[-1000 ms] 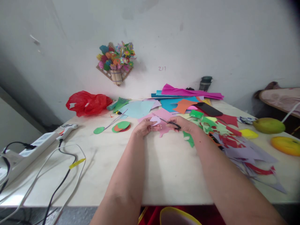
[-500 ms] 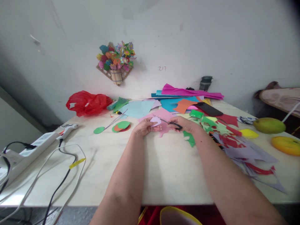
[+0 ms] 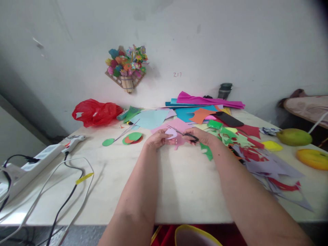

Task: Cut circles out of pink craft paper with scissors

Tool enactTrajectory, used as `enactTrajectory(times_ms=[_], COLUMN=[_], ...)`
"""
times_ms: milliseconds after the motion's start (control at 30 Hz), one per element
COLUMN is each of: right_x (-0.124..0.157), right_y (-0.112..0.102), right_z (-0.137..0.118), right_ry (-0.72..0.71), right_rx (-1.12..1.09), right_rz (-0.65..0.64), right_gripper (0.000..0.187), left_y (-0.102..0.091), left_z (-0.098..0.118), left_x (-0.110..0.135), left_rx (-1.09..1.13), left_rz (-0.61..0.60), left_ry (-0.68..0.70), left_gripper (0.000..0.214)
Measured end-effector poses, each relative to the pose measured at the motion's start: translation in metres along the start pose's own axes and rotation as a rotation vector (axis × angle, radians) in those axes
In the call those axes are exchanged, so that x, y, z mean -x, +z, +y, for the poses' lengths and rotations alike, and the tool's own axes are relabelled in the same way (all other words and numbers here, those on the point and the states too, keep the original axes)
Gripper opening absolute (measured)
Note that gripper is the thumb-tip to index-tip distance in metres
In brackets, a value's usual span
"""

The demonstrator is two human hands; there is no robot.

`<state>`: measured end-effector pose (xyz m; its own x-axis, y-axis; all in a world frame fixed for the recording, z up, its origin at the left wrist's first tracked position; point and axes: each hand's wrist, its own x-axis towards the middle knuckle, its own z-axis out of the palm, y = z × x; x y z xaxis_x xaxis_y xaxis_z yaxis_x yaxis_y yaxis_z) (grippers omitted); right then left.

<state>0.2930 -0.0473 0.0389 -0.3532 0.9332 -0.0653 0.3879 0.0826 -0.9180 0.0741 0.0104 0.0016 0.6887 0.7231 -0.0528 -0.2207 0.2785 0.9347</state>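
A scuffed pale wall [image 3: 217,41] rises behind a white table [image 3: 112,171] over speckled grey floor [image 3: 84,235].

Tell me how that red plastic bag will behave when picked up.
The red plastic bag should be floppy, since its film lies crumpled in folds. It is probably light for its bulk, as it looks thin, though any contents are hidden.

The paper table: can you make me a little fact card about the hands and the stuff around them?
Left hand: holds lilac paper
Right hand: holds black-handled scissors
Left of hands: stacked circles, red plastic bag
Right of hands: dark phone, green fruit, orange-yellow fruit
On the wall: colourful flowers
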Motion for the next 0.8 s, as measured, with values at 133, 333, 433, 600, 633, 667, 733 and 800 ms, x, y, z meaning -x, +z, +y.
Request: enactTrajectory(times_ms=[133, 333, 433, 600, 633, 667, 733, 800], right_x=[0.000, -0.003, -0.005, -0.005, -0.004, -0.004, -0.004, -0.004], right_y=[0.000, -0.003, -0.006, -0.009, -0.009, -0.010, -0.011, -0.012], right_z=[-0.001, 0.006, 0.010, 0.012, 0.012, 0.012, 0.012, 0.012], right_ry=[-0.002, -0.023, -0.035, -0.038, -0.037, -0.038, -0.043, -0.049], right_rx=[0.007, 0.022, 0.021, 0.022, 0.023, 0.026, 0.035, 0.044], right_rz=[0.004, 0.013, 0.002, -0.002, -0.006, -0.008, -0.013, -0.012], right_gripper=[0.036, 0.033, 0.030, 0.029, 0.029, 0.029, 0.029, 0.030], left_y=[0.000, -0.002, -0.003, -0.002, -0.001, -0.001, 0.000, 0.000], left_z=[0.000, 0.000, 0.000, 0.001, 0.002, 0.002, 0.003, 0.003], left_x=[-0.001, -0.001, -0.001, 0.001, 0.002, 0.002, 0.003, 0.003], left_rx=[-0.008, -0.001, -0.006, -0.020, -0.022, -0.023, -0.024, -0.026], left_rz=[-0.010, -0.026, -0.019, 0.002, 0.002, 0.000, -0.006, -0.010], left_ry=[-0.005, -0.010, -0.019, -0.049, -0.053, -0.054, -0.054, -0.055], left_gripper=[0.028, 0.030, 0.030, 0.027, 0.026, 0.024, 0.022, 0.021])
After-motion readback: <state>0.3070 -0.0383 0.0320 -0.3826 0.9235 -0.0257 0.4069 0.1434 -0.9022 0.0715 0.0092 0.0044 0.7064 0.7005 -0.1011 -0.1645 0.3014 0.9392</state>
